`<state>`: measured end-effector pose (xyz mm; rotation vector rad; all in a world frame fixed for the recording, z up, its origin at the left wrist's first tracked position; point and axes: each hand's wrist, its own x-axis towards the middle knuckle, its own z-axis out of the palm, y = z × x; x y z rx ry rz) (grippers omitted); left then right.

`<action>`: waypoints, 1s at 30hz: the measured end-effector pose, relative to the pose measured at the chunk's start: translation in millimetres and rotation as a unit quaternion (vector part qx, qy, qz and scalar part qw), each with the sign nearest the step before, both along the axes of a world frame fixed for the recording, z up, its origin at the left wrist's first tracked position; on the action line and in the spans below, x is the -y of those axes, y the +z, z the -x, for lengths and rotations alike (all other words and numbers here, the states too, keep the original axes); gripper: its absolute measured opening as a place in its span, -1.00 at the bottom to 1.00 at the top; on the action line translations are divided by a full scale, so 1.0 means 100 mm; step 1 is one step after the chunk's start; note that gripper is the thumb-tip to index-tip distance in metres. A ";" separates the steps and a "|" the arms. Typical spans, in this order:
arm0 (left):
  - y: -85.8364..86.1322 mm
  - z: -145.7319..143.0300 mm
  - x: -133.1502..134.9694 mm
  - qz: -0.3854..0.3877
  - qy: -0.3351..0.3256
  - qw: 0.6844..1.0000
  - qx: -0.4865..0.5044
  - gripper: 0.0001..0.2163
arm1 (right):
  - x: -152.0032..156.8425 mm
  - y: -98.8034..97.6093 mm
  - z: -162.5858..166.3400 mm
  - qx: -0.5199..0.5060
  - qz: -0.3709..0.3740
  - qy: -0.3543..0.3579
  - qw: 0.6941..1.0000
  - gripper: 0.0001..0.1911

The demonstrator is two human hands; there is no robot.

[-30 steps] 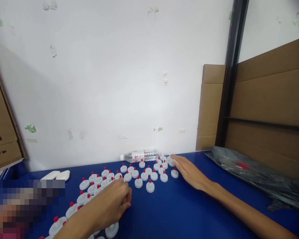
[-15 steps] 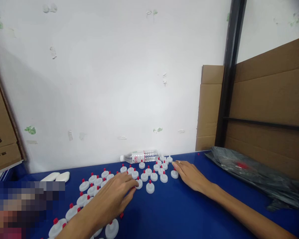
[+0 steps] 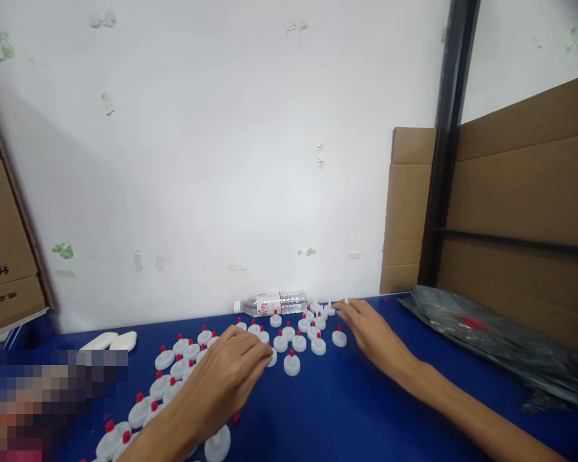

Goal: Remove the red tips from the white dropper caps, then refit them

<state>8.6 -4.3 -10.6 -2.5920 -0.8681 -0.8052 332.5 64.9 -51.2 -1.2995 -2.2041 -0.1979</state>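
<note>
Many white round nozzle lids with red tips (image 3: 291, 364) stand upright on the blue tabletop (image 3: 308, 417). My left hand (image 3: 236, 366) is closed at one nozzle lid (image 3: 272, 359), fingertips around its red tip and partly hiding it. Its forearm covers some of the lids behind. My right hand (image 3: 366, 327) is open, fingers apart, near the back edge. Its fingertips are beside a nozzle lid with no red tip (image 3: 330, 310). Below that hand stands a single red-tipped lid (image 3: 338, 337). A loose small red cap (image 3: 236, 418) lies by my left wrist.
A clear labelled bottle (image 3: 274, 303) lies on its side against the wall. Grey plastic bags (image 3: 486, 346) are piled at the right. Two white flat objects (image 3: 123, 341) lie at the left. Cardboard (image 3: 520, 205) and a black post (image 3: 443, 154) border the right side.
My left hand has moved slightly right, its fingertips now over the red-tipped lid beside it. My right hand has lifted a little, fingers spreading. The camera view has shifted slightly.
</note>
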 end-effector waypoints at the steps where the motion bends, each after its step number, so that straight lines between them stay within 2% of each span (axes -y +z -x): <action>1: 0.01 -0.02 0.02 0.000 -0.016 1.000 0.018 -0.80 | 0.08 0.01 0.08 0.008 -0.010 0.024 1.000 -0.58; 6: 0.02 -0.11 0.09 0.019 -0.063 0.994 0.089 -0.81 | 0.54 -0.02 0.47 0.077 -0.070 0.182 0.978 -0.65; 10: -0.01 -0.18 0.15 0.039 -0.078 0.989 0.121 -0.82 | 0.72 -0.05 0.62 0.116 -0.098 0.246 0.957 -0.78; 16: -0.06 -0.28 0.20 0.070 -0.111 0.988 0.080 -0.78 | 0.71 -0.05 0.63 0.152 -0.103 0.266 0.946 -0.82; 21: -0.17 -0.29 0.15 0.040 -0.107 0.992 0.053 -0.75 | 0.71 -0.04 0.61 0.167 -0.112 0.280 0.939 -0.81; 25: -0.19 -0.29 0.13 0.018 -0.107 0.993 0.046 -0.81 | 0.74 -0.02 0.63 0.198 -0.103 0.282 0.933 -0.87; 30: -0.22 -0.30 0.11 0.001 -0.059 0.998 -0.006 -0.83 | 0.77 0.02 0.65 0.208 -0.119 0.277 0.931 -0.91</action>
